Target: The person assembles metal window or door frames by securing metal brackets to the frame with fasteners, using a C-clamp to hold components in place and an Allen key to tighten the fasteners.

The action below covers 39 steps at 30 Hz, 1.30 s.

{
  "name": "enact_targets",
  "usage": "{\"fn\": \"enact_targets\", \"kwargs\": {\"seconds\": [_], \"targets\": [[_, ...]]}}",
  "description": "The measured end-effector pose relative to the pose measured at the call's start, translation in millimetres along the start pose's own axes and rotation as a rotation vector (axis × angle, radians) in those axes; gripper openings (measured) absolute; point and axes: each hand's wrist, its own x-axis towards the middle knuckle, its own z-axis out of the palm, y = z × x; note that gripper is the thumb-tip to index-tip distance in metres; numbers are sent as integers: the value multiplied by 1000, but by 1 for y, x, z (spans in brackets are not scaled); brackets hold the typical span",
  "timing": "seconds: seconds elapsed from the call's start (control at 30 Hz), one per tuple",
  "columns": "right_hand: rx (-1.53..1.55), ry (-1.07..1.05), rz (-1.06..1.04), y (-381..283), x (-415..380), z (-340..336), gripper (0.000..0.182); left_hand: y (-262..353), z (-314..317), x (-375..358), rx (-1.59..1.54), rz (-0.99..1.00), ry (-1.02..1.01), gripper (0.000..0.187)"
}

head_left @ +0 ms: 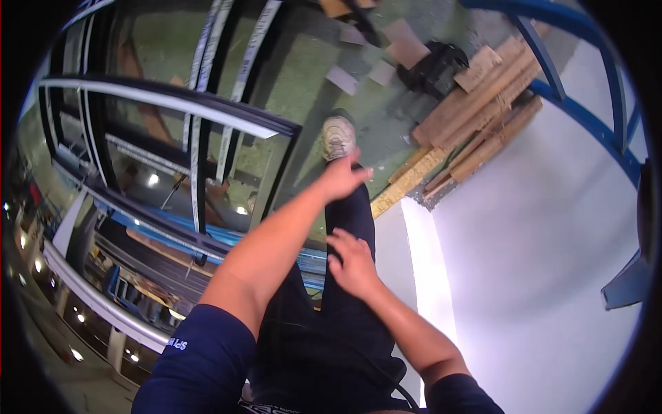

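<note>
My left hand reaches out over my forward leg, just short of the shoe. Its fingers are apart and nothing is in them. Closer to my body, my right hand hovers over the dark trousers, fingers loosely bent and spread, holding nothing. Left of my hands stands a dark metal frame with pale-taped bars.
Lengths of wood lie stacked on the green floor, beside a black bag-like object. A white wall and blue metal railing bound the right. Long profiles lie in a rack at left.
</note>
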Motion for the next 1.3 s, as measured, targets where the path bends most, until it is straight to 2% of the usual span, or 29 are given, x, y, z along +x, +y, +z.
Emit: {"fn": "enact_targets", "kwargs": {"seconds": [0.03,0.1,0.13,0.17,0.27,0.33,0.4,0.47,0.53,0.57,0.63,0.7,0.73,0.8,0.9,0.93,1.0,1.07,1.1,1.13,1.17,1.2,1.3], "targets": [[-17,-32,-29,-8,-6,3,37,-9,3,-34,-84,-42,-51,70],[-374,-180,-116,-21,-6,11,36,-57,16,-85,-14,-166,-33,70],[-437,-218,-100,-24,0,12,36,-74,15,-109,15,-255,-63,70],[-455,-196,-110,-24,5,16,37,-93,16,-132,96,-244,-70,69],[-606,-211,-154,-23,10,35,37,-125,6,-190,69,-285,-90,68],[-731,-240,-145,-38,13,45,37,-136,-11,-228,-12,-308,-56,66],[-798,-242,-161,-43,17,56,37,-155,-19,-256,-149,-238,23,64],[-910,-252,-151,-55,21,75,34,-189,-20,-283,-244,-159,136,61],[-1007,-295,-180,-63,21,96,33,-224,-19,-314,-544,-105,404,53],[-1057,-322,-186,-63,20,103,32,-240,-17,-330,-588,-101,437,53],[-1202,-401,-196,-68,19,128,32,-290,-17,-363,-971,-103,742,43],[-1379,-519,-180,-79,24,159,31,-347,-18,-393,-1060,-231,1066,34],[-1432,-536,-196,-89,28,182,31,-392,-7,-392,-1069,-316,1215,33],[-1138,-661,-91,-109,40,243,30,-486,10,-387,-1264,-397,1425,33],[-1076,-709,-269,-160,57,379,31,-589,-5,-409,-1548,-470,1488,50],[-993,-715,-318,-181,58,432,30,-616,-13,-414,-1473,-577,1474,59],[-998,-742,-288,-215,61,530,40,-651,-29,-422,-1575,-576,1433,66],[-1000,-770,-477,-238,65,618,47,-672,-48,-425,-1852,-397,1236,77],[-944,-844,-550,-252,65,657,51,-675,-59,-429,-1897,-388,1241,77],[-883,-916,-615,-263,64,692,54,-675,-71,-435,-2018,-274,1151,85],[-892,-910,-568,-267,64,722,56,-674,-80,-437,-2129,-152,1052,92],[-899,-899,-523,-270,64,749,57,-674,-88,-437,-2163,-133,1046,92],[-1255,-933,-331,-285,63,803,55,-678,-109,-418,-2414,50,1017,118]]}}
